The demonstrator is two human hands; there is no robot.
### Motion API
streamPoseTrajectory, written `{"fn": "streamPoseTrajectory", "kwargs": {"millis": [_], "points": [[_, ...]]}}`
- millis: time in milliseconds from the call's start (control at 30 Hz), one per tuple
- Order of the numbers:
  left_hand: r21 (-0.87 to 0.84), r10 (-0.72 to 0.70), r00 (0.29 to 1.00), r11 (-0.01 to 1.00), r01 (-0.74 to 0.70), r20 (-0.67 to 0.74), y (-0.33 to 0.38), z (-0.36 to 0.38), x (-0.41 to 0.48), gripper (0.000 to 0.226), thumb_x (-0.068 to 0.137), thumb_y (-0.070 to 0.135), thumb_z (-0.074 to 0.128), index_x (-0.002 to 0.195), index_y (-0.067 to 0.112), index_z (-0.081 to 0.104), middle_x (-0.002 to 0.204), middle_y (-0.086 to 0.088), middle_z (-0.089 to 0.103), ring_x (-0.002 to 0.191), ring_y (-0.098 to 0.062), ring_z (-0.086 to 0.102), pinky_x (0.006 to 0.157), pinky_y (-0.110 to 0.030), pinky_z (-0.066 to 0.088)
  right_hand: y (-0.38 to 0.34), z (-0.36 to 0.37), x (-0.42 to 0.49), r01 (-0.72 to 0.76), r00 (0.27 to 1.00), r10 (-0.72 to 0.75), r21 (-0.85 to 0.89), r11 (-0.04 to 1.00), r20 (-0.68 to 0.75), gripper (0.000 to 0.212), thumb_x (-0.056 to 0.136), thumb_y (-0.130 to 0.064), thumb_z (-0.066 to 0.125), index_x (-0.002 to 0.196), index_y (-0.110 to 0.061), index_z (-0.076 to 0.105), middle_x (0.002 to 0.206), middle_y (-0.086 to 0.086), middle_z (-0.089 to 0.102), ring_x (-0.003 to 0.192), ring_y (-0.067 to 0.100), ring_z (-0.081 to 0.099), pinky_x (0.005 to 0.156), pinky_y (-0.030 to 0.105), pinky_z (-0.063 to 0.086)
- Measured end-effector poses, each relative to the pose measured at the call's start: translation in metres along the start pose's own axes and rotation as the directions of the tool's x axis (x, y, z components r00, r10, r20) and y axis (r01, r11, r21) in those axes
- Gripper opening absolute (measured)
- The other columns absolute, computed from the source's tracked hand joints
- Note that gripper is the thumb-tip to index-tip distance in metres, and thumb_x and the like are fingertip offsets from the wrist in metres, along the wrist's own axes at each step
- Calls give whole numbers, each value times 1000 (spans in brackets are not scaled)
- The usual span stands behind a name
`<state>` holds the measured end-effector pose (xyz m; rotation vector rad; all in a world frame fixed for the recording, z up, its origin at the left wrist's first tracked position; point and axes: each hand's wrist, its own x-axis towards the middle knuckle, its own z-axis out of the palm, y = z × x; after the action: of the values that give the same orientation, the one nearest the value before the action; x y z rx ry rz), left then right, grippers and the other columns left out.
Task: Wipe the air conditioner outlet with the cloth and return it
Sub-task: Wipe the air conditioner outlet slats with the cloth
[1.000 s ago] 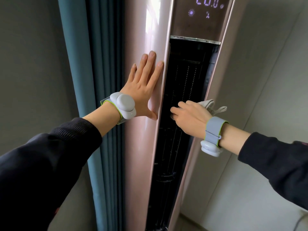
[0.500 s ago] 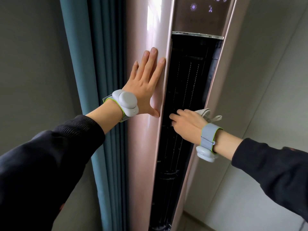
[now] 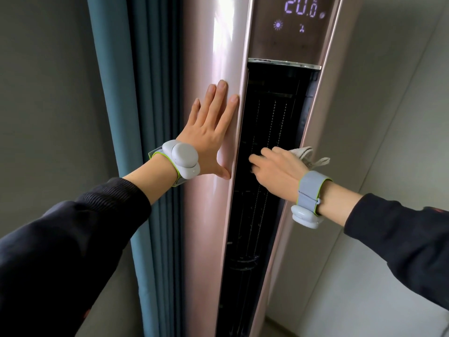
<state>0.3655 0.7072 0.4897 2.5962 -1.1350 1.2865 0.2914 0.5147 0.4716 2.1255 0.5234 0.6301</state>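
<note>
A tall pink standing air conditioner (image 3: 211, 215) fills the middle of the view, with a long dark outlet slot (image 3: 257, 215) running down its front. My left hand (image 3: 209, 132) lies flat and spread on the pink panel just left of the slot. My right hand (image 3: 277, 166) reaches into the slot at mid height, fingers curled over a pale striped cloth (image 3: 308, 156). Only the cloth's end shows, sticking out behind my knuckles against the slot's right edge.
A lit display (image 3: 301, 13) reading 20.0 sits above the outlet. Teal curtains (image 3: 136, 117) hang close on the unit's left. Grey walls (image 3: 388, 117) stand on both sides, the right one near my right forearm.
My right hand with the cloth has shifted slightly inside the outlet slot. The view tilted down, then back up. My left hand stays flat on the panel.
</note>
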Motion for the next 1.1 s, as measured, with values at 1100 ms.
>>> {"fn": "streamPoseTrajectory", "kwargs": {"millis": [1100], "points": [[7,-14,1000,1000,14,23,1,-2,1,163,32,74,78,150,10,-15,157,-20,-11,144,-39,-9,114,-60,15,85,-41,-26,-211,888,198,15,977,-415,9,78,-7,62,70,-7,64,75,6,67,59,27,56,52,32,50]]}}
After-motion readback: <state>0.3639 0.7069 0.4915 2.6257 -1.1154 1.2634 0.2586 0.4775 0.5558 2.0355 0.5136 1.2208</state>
